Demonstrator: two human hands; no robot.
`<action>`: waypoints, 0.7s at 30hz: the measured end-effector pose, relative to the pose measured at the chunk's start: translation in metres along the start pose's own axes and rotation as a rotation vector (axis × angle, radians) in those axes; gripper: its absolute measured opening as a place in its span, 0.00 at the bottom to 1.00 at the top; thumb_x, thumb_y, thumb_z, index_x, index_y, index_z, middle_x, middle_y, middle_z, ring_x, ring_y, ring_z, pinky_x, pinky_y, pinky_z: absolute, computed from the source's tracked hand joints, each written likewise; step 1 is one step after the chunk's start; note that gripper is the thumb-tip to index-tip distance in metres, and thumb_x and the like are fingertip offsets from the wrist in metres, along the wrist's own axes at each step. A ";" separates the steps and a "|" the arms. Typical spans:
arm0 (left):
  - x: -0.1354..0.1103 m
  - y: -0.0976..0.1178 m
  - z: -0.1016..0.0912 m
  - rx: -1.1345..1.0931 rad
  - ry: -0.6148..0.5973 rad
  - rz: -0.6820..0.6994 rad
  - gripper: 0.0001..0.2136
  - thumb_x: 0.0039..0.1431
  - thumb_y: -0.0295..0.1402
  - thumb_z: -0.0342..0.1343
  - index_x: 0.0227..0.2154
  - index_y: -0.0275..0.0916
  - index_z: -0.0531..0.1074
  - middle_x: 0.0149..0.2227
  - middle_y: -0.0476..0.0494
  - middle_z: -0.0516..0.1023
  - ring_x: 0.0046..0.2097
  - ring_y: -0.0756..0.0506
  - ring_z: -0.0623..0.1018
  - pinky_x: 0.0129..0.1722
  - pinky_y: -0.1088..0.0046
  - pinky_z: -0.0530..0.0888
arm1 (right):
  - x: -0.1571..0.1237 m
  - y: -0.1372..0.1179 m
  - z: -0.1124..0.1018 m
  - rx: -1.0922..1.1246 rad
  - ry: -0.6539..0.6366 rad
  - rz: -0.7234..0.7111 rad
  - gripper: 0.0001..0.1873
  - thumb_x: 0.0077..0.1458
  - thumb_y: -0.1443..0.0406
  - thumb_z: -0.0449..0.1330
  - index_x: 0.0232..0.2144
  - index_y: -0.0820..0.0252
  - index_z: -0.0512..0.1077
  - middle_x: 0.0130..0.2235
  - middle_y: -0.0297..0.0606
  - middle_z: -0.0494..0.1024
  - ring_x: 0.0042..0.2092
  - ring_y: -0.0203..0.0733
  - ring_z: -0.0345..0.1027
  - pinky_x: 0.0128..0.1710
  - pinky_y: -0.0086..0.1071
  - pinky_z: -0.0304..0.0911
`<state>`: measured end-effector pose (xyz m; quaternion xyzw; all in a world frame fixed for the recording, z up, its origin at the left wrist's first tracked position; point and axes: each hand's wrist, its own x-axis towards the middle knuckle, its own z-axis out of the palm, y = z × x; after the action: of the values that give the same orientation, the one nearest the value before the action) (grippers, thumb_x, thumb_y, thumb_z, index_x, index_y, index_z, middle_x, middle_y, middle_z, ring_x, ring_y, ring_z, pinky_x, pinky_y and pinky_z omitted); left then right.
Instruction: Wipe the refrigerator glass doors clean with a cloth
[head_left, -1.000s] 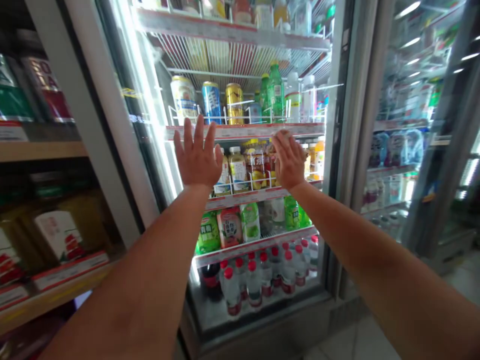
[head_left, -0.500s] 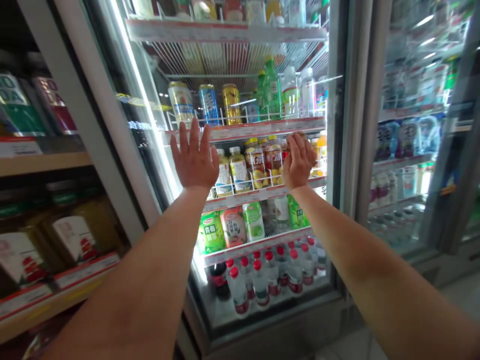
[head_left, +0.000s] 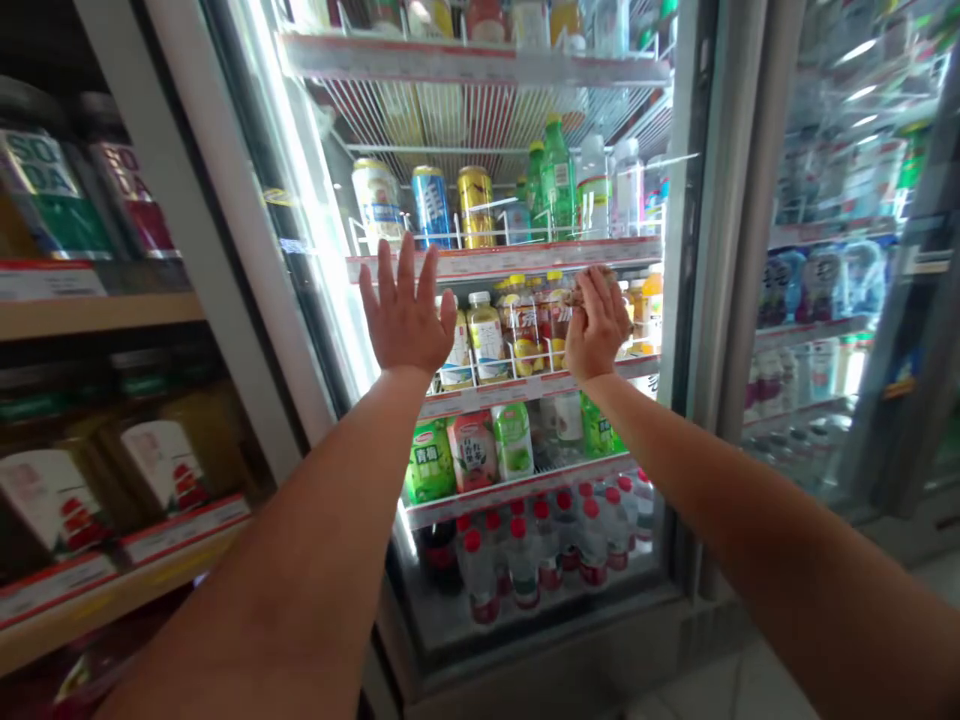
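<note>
Before a lit drinks fridge [head_left: 570,682], we reach forward toward its glass door [head_left: 553,641]. Our left hand [head_left: 409,335] is bare, its fingers spread wide; we cannot tell how firmly it meets the glass door. Our right hand [head_left: 592,335] curls its fingers over a crumpled brownish bundle, apparently a cloth [head_left: 621,310], level with the yellow-capped tea bottles [head_left: 523,322] and mostly to their right.

We judge that the cloth could slip or drop, since it is bunched up and bulges past the fingers on one side. Our open palm, if it presses, could leave a print, and uneven pushing at such reach could make either hand slide.

As for writing, SODA runs over two lines on the green-labelled bottle [head_left: 52,195] and the red-labelled bottle [head_left: 135,195] at the left. The green drink [head_left: 430,465] reads 青梅; the pink drink [head_left: 473,455] seems to carry 百香果红茶. On the tea bottles we make out 茶. The price strips [head_left: 187,530] are too blurred to read.
</note>
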<state>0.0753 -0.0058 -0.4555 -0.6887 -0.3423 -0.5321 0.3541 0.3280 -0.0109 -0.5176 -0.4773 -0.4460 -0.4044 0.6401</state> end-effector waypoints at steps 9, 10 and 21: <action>-0.007 -0.005 -0.002 0.024 0.012 0.234 0.26 0.79 0.43 0.42 0.74 0.42 0.55 0.76 0.45 0.49 0.77 0.41 0.44 0.76 0.45 0.36 | -0.007 -0.136 0.015 0.549 -0.404 -0.153 0.37 0.68 0.68 0.42 0.77 0.65 0.40 0.74 0.42 0.59 0.75 0.43 0.50 0.74 0.44 0.56; -0.007 -0.005 -0.002 0.029 0.011 0.239 0.26 0.79 0.40 0.43 0.74 0.42 0.56 0.76 0.44 0.51 0.77 0.39 0.45 0.75 0.44 0.38 | -0.002 -0.138 0.014 0.589 -0.405 -0.140 0.39 0.68 0.68 0.43 0.77 0.65 0.36 0.74 0.43 0.58 0.74 0.42 0.53 0.73 0.42 0.59; -0.007 -0.001 -0.004 0.026 0.054 0.207 0.26 0.75 0.38 0.52 0.71 0.40 0.61 0.73 0.38 0.59 0.74 0.33 0.56 0.74 0.42 0.50 | -0.007 0.005 -0.012 0.037 -0.370 -0.281 0.32 0.71 0.59 0.43 0.73 0.57 0.57 0.75 0.40 0.55 0.77 0.53 0.41 0.75 0.62 0.39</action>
<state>0.0713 -0.0096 -0.4618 -0.7013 -0.2663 -0.5064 0.4253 0.3331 -0.0210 -0.5277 -0.4646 -0.6254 -0.3868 0.4935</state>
